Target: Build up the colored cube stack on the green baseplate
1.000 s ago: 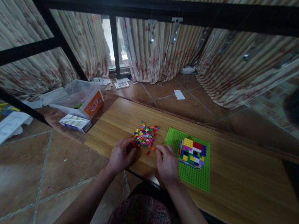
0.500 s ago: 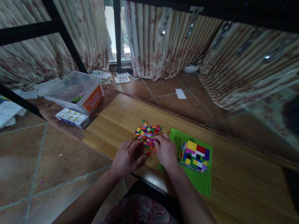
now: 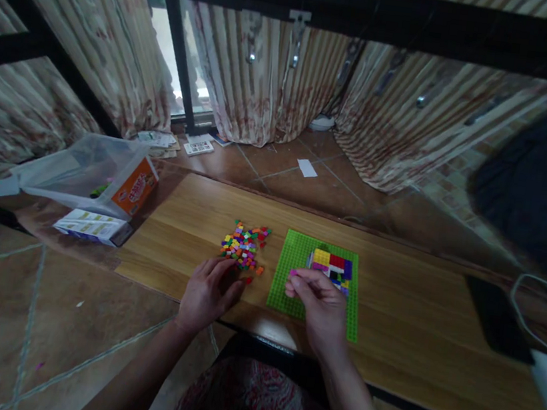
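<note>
A green studded baseplate [image 3: 292, 251] lies on the wooden table [image 3: 414, 318] with a small multicoloured brick block [image 3: 332, 264] built on it. My right hand [image 3: 318, 302] is over the plate's near part, fingers pinched on a small pink brick [image 3: 293, 273] just left of the block. A pile of small loose coloured bricks [image 3: 243, 245] lies to the plate's left. My left hand [image 3: 206, 289] rests on the table at the pile's near edge, fingers loosely curled, with nothing visible in them.
A clear plastic bag with an orange box [image 3: 132, 185] and a white carton [image 3: 89, 226] sit at the table's left end. A dark phone [image 3: 491, 314] with a white cable lies at the right. Striped curtains [image 3: 281, 71] and black frame bars [image 3: 330, 4] stand behind.
My right hand has left the brick pile and moved right over the green plate, now pinching a pink brick. The left hand stays by the pile. The camera has shifted right.
</note>
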`<action>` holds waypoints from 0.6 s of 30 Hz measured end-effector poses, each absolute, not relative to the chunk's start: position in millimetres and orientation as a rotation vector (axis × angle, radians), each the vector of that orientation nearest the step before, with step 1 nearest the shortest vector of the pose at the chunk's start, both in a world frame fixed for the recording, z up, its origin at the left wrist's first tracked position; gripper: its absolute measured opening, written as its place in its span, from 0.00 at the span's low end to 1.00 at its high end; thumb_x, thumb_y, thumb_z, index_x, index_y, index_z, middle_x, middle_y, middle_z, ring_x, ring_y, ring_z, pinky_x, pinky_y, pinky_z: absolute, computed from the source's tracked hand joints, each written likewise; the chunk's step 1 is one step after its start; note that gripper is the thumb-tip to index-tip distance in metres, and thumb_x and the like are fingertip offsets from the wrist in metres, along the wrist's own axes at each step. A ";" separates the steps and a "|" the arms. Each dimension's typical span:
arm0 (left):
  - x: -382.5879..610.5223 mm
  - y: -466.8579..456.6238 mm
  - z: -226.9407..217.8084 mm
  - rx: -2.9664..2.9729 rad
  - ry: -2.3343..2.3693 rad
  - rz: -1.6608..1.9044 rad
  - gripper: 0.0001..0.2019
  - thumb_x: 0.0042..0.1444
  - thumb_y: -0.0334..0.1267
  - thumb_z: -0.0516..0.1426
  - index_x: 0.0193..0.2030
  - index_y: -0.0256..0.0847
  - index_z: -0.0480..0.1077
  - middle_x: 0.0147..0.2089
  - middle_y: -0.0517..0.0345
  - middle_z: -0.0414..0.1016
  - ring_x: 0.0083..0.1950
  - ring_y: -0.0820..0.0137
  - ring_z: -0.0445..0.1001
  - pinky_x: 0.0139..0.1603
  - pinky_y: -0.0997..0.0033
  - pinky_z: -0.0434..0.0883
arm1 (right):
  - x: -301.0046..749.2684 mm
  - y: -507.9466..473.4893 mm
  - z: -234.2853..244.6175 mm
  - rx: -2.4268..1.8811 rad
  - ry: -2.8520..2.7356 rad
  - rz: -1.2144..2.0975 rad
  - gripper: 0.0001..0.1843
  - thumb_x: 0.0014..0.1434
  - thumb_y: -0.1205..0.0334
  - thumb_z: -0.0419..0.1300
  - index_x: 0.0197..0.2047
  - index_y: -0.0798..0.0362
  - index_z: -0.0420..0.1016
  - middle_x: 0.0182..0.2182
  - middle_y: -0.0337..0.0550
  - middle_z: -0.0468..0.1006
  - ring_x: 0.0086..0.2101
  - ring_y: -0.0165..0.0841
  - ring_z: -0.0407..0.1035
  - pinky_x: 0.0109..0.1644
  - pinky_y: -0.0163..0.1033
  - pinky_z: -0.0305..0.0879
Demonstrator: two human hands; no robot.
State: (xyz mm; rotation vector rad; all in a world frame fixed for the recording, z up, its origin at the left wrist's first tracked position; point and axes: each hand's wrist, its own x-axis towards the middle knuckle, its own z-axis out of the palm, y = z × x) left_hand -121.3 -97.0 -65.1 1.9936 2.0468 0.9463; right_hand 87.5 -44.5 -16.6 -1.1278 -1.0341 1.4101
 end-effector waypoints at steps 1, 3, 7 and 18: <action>-121.3 -96.5 -65.4 1.996 2.052 0.945 0.19 0.57 0.45 0.59 0.53 0.43 0.68 0.50 0.50 0.74 0.52 0.60 0.73 0.53 0.58 0.72 | 92.8 -45.0 -13.7 -1.102 -0.949 1.464 0.11 0.47 0.55 0.71 0.33 0.49 0.79 0.28 0.37 0.80 0.26 0.28 0.73 0.31 0.34 0.71; -122.2 -95.4 -66.5 2.002 2.058 0.949 0.18 0.56 0.45 0.59 0.52 0.43 0.69 0.50 0.50 0.74 0.51 0.60 0.73 0.53 0.58 0.72 | 100.8 -45.2 -9.5 -1.048 -0.820 1.547 0.12 0.45 0.56 0.73 0.33 0.49 0.79 0.28 0.37 0.81 0.26 0.27 0.73 0.29 0.32 0.71; -124.5 -95.7 -66.0 1.954 2.062 1.012 0.18 0.56 0.45 0.59 0.52 0.43 0.69 0.50 0.51 0.74 0.50 0.62 0.73 0.52 0.59 0.72 | 108.0 -46.1 -9.4 -0.988 -0.731 1.595 0.13 0.44 0.56 0.73 0.33 0.49 0.79 0.27 0.37 0.80 0.25 0.25 0.71 0.28 0.30 0.69; -31.4 -115.5 -11.3 0.827 1.292 1.160 0.20 0.57 0.54 0.56 0.27 0.38 0.70 0.25 0.60 0.66 0.30 0.73 0.66 0.33 0.72 0.66 | 107.2 -78.1 -5.9 -1.048 -1.461 1.232 0.02 0.58 0.61 0.62 0.35 0.48 0.76 0.38 0.42 0.76 0.42 0.33 0.71 0.43 0.38 0.69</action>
